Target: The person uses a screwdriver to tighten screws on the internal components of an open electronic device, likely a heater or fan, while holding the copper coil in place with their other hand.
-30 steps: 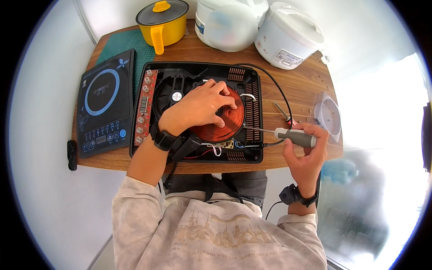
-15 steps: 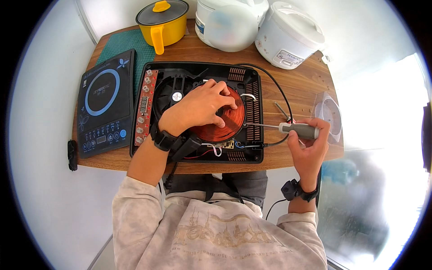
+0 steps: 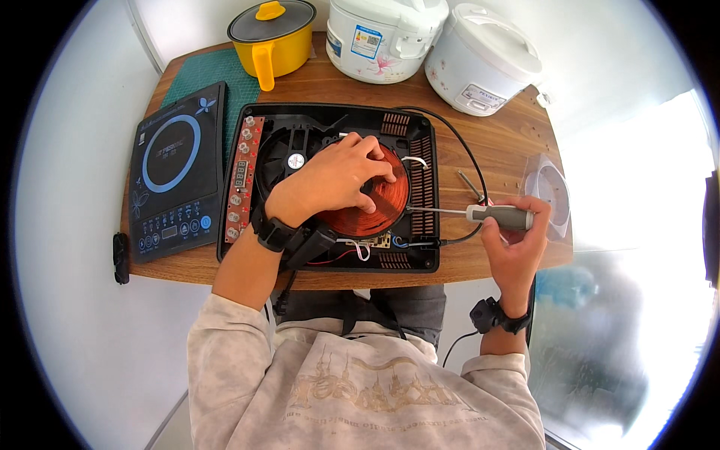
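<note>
An induction cooker base [image 3: 322, 111] lies without its top in the middle of the table, its insides showing. My left hand [image 3: 330, 180] rests on the round copper coil [image 3: 390, 202], its fingers bent and spread apart, thumb and fingertips touching the windings. The hand hides part of the coil and the fan beside it. In my right hand [image 3: 517, 244] is a screwdriver [image 3: 499, 217] with a grey and white handle, gripped from the right. Its shaft points left over the vent slots, with the tip at the coil's right edge. Whether the tip sits in a screw is too small to tell.
The black glass top panel [image 3: 169, 180] lies on the left, partly over a green cutting mat [image 3: 202, 75]. A yellow pot [image 3: 274, 52] and two white rice cookers [image 3: 386, 41] stand behind. A clear plastic container [image 3: 547, 195] and a black cable [image 3: 472, 154] are on the right.
</note>
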Available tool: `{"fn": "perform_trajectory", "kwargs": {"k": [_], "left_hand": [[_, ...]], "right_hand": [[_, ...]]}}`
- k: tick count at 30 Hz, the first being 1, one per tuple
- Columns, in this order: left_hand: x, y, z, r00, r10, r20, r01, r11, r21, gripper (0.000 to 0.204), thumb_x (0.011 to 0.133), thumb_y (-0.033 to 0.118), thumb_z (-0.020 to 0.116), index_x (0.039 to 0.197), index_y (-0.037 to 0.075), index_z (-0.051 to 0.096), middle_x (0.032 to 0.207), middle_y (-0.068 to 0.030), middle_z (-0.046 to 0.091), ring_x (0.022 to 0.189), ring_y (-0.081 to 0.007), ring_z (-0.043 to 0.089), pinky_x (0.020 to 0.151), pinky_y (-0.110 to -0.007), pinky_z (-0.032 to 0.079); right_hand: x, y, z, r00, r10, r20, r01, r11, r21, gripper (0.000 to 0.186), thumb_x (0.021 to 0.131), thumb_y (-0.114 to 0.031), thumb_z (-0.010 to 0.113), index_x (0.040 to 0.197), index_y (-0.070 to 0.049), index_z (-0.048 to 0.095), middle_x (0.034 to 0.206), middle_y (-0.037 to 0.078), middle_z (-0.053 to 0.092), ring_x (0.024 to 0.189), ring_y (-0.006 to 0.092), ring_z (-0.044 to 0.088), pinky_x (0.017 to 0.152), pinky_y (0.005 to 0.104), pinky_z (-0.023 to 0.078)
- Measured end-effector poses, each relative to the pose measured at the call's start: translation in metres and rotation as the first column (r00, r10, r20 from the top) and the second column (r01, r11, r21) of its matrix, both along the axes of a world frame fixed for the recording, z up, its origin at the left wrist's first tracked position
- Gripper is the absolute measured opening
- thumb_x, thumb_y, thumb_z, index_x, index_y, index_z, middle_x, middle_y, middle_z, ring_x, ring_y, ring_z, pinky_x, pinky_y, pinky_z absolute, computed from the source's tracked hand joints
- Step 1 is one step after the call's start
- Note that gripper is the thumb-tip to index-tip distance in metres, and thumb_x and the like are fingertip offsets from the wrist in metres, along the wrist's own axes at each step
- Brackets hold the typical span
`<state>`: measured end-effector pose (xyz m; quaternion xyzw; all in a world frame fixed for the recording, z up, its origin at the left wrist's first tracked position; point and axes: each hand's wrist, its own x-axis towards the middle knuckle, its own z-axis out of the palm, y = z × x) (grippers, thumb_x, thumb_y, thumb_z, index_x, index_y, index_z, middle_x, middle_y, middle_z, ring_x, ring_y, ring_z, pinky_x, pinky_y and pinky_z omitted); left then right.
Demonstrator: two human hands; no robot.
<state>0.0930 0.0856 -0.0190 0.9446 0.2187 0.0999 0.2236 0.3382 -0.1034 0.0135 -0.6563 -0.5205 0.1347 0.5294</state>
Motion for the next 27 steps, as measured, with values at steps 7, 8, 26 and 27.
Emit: {"fn": "perform_trajectory", "kwargs": {"k": [7, 8, 26, 27], "left_hand": [[0.000, 0.000, -0.002, 1.000, 0.002, 0.004, -0.002, 1.000, 0.002, 0.053, 0.071, 0.021, 0.090, 0.120, 0.017, 0.072, 0.126, -0.0076, 0.056, 0.121, -0.0314, 0.052, 0.104, -0.044, 0.049], [0.000, 0.000, -0.002, 1.000, 0.001, 0.005, -0.001, 1.000, -0.002, 0.053, 0.070, 0.021, 0.090, 0.120, 0.017, 0.072, 0.126, -0.0076, 0.056, 0.121, -0.0314, 0.052, 0.104, -0.044, 0.049], [0.000, 0.000, -0.003, 1.000, -0.002, 0.020, 0.002, 1.000, 0.004, 0.052, 0.071, 0.021, 0.089, 0.119, 0.016, 0.072, 0.124, -0.0078, 0.057, 0.120, -0.0318, 0.053, 0.104, -0.043, 0.049], [0.000, -0.001, -0.002, 1.000, 0.003, 0.013, -0.003, 1.000, 0.003, 0.052, 0.071, 0.021, 0.089, 0.119, 0.016, 0.072, 0.124, -0.0077, 0.057, 0.120, -0.0317, 0.053, 0.104, -0.043, 0.049]], "right_hand": [[0.003, 0.002, 0.002, 0.998, 0.012, 0.068, -0.010, 1.000, -0.023, 0.043, 0.084, 0.001, 0.073, 0.117, -0.005, 0.047, 0.110, 0.015, 0.070, 0.097, 0.0204, 0.070, 0.083, 0.0328, 0.060], [0.003, 0.004, 0.003, 0.996, 0.012, 0.092, -0.010, 1.000, -0.022, 0.041, 0.084, 0.001, 0.073, 0.116, -0.004, 0.048, 0.110, 0.015, 0.070, 0.095, 0.0200, 0.070, 0.080, 0.0322, 0.059], [-0.025, 0.049, 0.030, 0.976, 0.036, 0.215, -0.039, 0.999, 0.012, 0.040, 0.088, -0.014, 0.082, 0.117, -0.004, 0.056, 0.099, 0.010, 0.068, 0.080, 0.0206, 0.068, 0.071, 0.0325, 0.053], [-0.028, 0.051, 0.031, 0.981, 0.032, 0.193, -0.039, 0.999, 0.033, 0.042, 0.089, -0.013, 0.082, 0.119, -0.004, 0.056, 0.101, 0.010, 0.070, 0.082, 0.0204, 0.069, 0.072, 0.0326, 0.055]]}}
